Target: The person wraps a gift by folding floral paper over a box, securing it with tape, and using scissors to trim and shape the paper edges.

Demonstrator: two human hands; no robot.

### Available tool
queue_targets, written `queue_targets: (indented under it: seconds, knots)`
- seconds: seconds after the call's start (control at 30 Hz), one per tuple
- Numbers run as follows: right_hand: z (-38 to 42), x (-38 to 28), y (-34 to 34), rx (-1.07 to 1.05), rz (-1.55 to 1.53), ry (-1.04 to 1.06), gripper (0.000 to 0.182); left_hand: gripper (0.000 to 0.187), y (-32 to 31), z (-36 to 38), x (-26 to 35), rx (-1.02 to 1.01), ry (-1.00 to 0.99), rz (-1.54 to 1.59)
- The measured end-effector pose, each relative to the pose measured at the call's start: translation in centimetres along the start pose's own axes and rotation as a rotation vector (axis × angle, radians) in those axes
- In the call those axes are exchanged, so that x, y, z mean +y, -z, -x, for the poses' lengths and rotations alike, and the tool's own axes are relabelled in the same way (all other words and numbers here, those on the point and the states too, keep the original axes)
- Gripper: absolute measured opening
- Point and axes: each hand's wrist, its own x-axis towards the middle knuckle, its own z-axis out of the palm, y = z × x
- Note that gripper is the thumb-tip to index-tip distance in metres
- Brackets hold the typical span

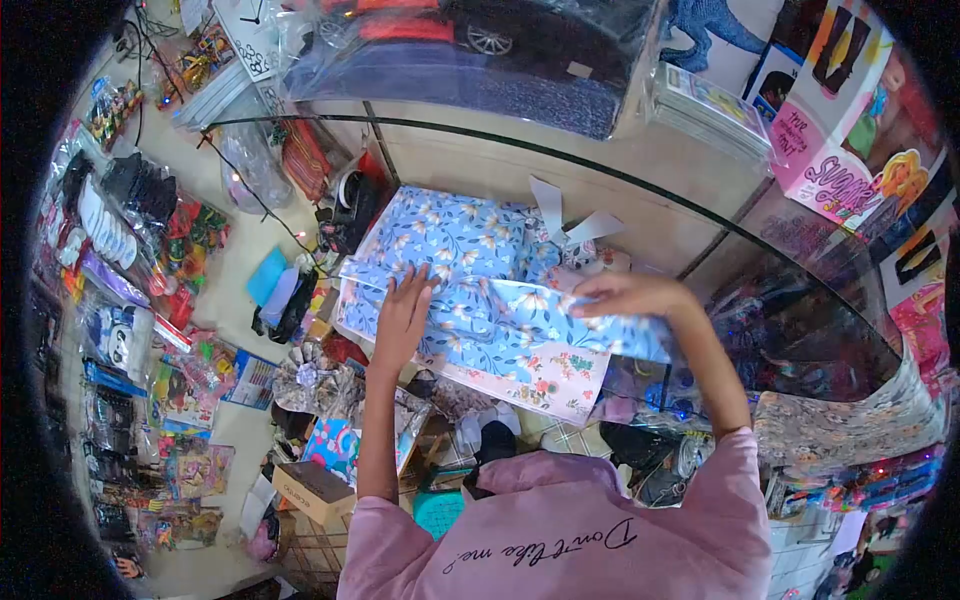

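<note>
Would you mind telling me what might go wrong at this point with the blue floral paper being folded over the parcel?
1. The left hand only presses flat on the blue floral wrapping paper, so the fold may spring open.
2. The right hand pulls a flap near the white tape strips; they could stick crookedly or crease the paper.
3. The paper overhangs the glass counter edge, so the parcel might slide.

On the glass counter point(700, 215) lies the wrapped parcel point(450, 240), with a sheet of wrapping paper point(545, 375) under its near edge. The left hand point(403, 312) rests flat on the parcel at nine o'clock, the right hand point(625, 295) at three. Tape strips point(565, 218) stick up at one o'clock. A boxed toy car point(480, 40) stands behind, at twelve.
</note>
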Motion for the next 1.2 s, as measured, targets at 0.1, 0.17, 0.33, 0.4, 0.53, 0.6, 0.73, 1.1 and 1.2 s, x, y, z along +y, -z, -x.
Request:
queue_targets:
  seconds: [0.1, 0.17, 0.33, 0.4, 0.53, 0.6, 0.73, 1.1, 1.2]
  knots:
    - [1.1, -1.1, 2.4, 0.06, 0.063, -0.094, 0.03, 0.043, -0.3, 0.0, -0.1, 0.034, -0.004, -0.027]
    - [1.3, 0.7, 3.3, 0.074, 0.134, 0.004, 0.035, 0.041, -0.5, 0.0, 0.0, 0.057, 0.01, -0.036]
    - [0.4, 4.0, 2.0, 0.182, 0.568, -0.063, 0.039, 0.039, -1.4, -0.1, 0.2, 0.145, 0.021, -0.079]
    - [-0.2, 4.2, 1.7, 0.186, 0.634, -0.215, 0.041, 0.039, -1.5, -0.2, 0.2, 0.16, 0.044, -0.065]
    - [0.4, 1.4, 0.0, 0.27, 0.796, -0.052, 0.058, 0.038, -1.6, -0.3, 0.0, 0.132, 0.066, -0.06]
    - [-0.3, -1.3, -0.7, 0.169, 0.747, -0.175, 0.069, 0.038, -1.5, -0.2, 0.1, 0.105, 0.059, -0.084]
    - [-2.4, -2.1, -2.4, 0.405, 0.697, 0.22, 0.07, 0.038, -1.3, -0.1, 0.1, 0.061, 0.048, -0.109]
    - [-8.7, -0.3, -1.8, 0.264, 0.517, 0.218, 0.035, 0.04, -1.4, -0.4, -0.1, 0.072, 0.086, -0.078]
    - [-8.6, 0.7, -3.1, 0.332, 0.746, 0.181, 0.026, 0.039, -1.7, -0.5, -0.3, 0.103, 0.086, -0.096]
